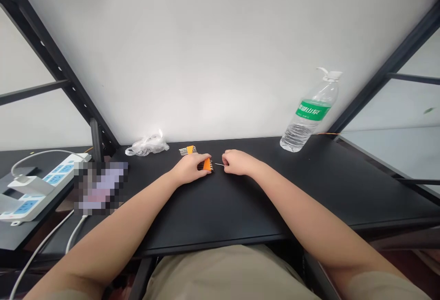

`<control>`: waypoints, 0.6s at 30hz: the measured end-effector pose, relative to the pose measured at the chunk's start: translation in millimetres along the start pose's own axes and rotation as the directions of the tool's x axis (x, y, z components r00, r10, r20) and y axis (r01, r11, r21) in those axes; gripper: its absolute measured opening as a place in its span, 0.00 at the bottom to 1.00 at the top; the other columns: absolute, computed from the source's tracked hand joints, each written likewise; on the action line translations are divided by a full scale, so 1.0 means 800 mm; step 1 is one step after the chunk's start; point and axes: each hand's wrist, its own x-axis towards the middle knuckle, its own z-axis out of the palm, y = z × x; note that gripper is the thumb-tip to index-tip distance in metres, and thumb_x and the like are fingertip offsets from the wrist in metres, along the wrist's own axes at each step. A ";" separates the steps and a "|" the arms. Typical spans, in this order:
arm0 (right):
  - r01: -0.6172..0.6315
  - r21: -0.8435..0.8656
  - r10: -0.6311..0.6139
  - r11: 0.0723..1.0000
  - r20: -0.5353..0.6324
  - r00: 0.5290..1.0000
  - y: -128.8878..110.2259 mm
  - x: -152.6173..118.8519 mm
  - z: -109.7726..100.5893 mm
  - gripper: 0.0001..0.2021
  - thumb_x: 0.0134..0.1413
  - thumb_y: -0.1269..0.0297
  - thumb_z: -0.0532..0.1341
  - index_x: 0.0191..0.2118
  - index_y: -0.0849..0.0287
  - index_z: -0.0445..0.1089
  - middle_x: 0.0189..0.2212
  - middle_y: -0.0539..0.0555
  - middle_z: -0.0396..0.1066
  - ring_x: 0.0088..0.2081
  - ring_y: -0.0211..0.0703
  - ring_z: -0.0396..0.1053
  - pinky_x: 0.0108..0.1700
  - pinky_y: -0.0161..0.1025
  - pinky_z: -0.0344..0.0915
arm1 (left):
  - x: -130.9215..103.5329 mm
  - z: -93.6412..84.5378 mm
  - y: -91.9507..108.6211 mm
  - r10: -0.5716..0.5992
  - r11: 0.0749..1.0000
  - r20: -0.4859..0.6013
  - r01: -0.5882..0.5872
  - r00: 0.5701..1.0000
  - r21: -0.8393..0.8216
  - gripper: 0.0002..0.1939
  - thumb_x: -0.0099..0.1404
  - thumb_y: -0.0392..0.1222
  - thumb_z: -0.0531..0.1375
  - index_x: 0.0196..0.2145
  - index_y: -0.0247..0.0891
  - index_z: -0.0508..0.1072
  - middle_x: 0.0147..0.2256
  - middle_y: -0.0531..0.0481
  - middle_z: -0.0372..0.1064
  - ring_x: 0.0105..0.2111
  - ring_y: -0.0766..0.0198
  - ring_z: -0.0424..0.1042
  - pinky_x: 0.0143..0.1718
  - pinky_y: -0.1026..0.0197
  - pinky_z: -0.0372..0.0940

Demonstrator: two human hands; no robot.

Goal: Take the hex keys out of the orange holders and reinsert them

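My left hand (191, 168) is closed around an orange holder (206, 164) with several hex keys in it, their ends showing on its right side. Just to the right, my right hand (237, 162) pinches a thin metal hex key (219, 164) that points left toward the holder, with a small space between them. Behind my left hand lies a second orange hex key holder (190, 150), its silver keys fanned out to the left. Fingers cover part of the held holder and the rear end of the single key.
A crumpled clear plastic bag (147, 145) lies at the back left of the black table (220, 217). At the back right stands a big water bottle (307, 112) with a green label. A white power strip (51, 181) with cables and a blurred-out object (103, 185) are at left.
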 end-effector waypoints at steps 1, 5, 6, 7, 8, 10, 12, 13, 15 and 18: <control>-0.011 -0.021 0.012 1.000 0.010 1.000 -0.003 -0.001 0.000 0.01 0.54 0.68 0.64 0.33 0.57 0.72 0.38 0.56 0.72 0.33 0.43 0.68 0.32 0.39 0.58 | 0.000 0.000 0.000 0.002 1.000 0.001 -0.002 1.000 -0.003 0.30 0.63 0.52 0.66 0.62 0.46 0.70 0.45 0.47 0.76 0.44 0.55 0.76 0.48 0.56 0.70; 0.010 -0.047 -0.011 0.999 -0.020 1.000 -0.008 -0.005 0.000 0.03 0.52 0.69 0.64 0.30 0.58 0.69 0.37 0.56 0.71 0.30 0.42 0.66 0.30 0.39 0.55 | 0.000 0.001 0.000 0.005 1.000 0.002 -0.005 1.000 -0.013 0.31 0.63 0.52 0.66 0.63 0.47 0.69 0.47 0.47 0.75 0.45 0.55 0.75 0.49 0.55 0.70; 0.029 -0.023 -0.030 0.999 -0.047 0.998 -0.007 -0.006 0.000 0.03 0.52 0.69 0.64 0.29 0.58 0.68 0.36 0.55 0.71 0.30 0.41 0.66 0.30 0.38 0.55 | 0.000 0.000 0.000 0.002 1.000 0.005 -0.002 1.000 -0.010 0.31 0.63 0.52 0.66 0.63 0.47 0.69 0.47 0.47 0.75 0.45 0.55 0.76 0.48 0.55 0.70; 0.053 0.010 -0.052 0.999 -0.077 0.996 -0.005 -0.007 0.000 0.03 0.52 0.70 0.63 0.30 0.58 0.68 0.36 0.55 0.71 0.31 0.41 0.66 0.31 0.38 0.56 | 0.001 0.000 0.001 -0.003 1.000 0.008 0.003 1.000 -0.007 0.32 0.63 0.52 0.66 0.63 0.47 0.69 0.46 0.47 0.75 0.44 0.55 0.76 0.48 0.55 0.70; 0.084 0.050 -0.078 0.995 -0.107 0.991 -0.004 -0.007 -0.001 0.03 0.52 0.70 0.63 0.30 0.58 0.67 0.36 0.54 0.71 0.31 0.40 0.66 0.31 0.37 0.56 | 0.001 -0.001 0.001 -0.005 1.000 0.011 0.005 1.000 -0.004 0.32 0.63 0.52 0.67 0.64 0.47 0.69 0.45 0.47 0.76 0.43 0.55 0.76 0.48 0.55 0.70; 0.148 0.129 -0.129 0.981 -0.150 0.980 -0.002 -0.008 -0.001 0.02 0.53 0.71 0.61 0.31 0.57 0.68 0.33 0.52 0.72 0.31 0.39 0.66 0.32 0.36 0.56 | 0.001 -0.001 0.002 -0.001 1.000 0.012 0.001 1.000 -0.005 0.32 0.63 0.52 0.66 0.64 0.47 0.69 0.45 0.47 0.76 0.43 0.55 0.76 0.48 0.55 0.70; 0.196 0.182 -0.167 0.964 -0.161 0.973 -0.001 -0.009 -0.001 0.03 0.54 0.72 0.60 0.32 0.57 0.69 0.31 0.50 0.72 0.30 0.39 0.65 0.32 0.36 0.56 | 0.001 -0.001 0.002 0.007 1.000 0.007 -0.007 1.000 -0.011 0.32 0.63 0.52 0.66 0.63 0.46 0.69 0.46 0.46 0.76 0.44 0.55 0.76 0.48 0.55 0.70; 0.213 0.198 -0.182 0.957 -0.164 0.970 -0.001 -0.009 -0.001 0.04 0.54 0.72 0.59 0.32 0.57 0.69 0.30 0.49 0.72 0.29 0.38 0.64 0.32 0.36 0.56 | 0.001 0.000 0.002 0.008 1.000 0.006 -0.008 1.000 -0.013 0.32 0.63 0.52 0.66 0.63 0.46 0.69 0.46 0.46 0.76 0.45 0.55 0.76 0.49 0.55 0.70; 0.252 0.206 -0.215 0.946 -0.183 0.959 -0.002 -0.010 -0.001 0.05 0.56 0.71 0.59 0.32 0.57 0.70 0.29 0.49 0.72 0.29 0.38 0.64 0.33 0.36 0.56 | 0.001 0.001 0.001 0.000 1.000 0.001 0.000 1.000 -0.016 0.31 0.63 0.52 0.66 0.63 0.46 0.70 0.47 0.47 0.76 0.45 0.55 0.76 0.49 0.55 0.70; 0.312 0.187 -0.269 0.932 -0.221 0.937 -0.002 -0.010 -0.002 0.07 0.59 0.70 0.59 0.32 0.57 0.72 0.31 0.50 0.74 0.31 0.39 0.66 0.35 0.37 0.57 | 0.000 0.002 0.000 -0.016 1.000 0.000 0.016 1.000 -0.010 0.32 0.63 0.52 0.66 0.63 0.47 0.70 0.46 0.47 0.76 0.45 0.55 0.76 0.49 0.55 0.70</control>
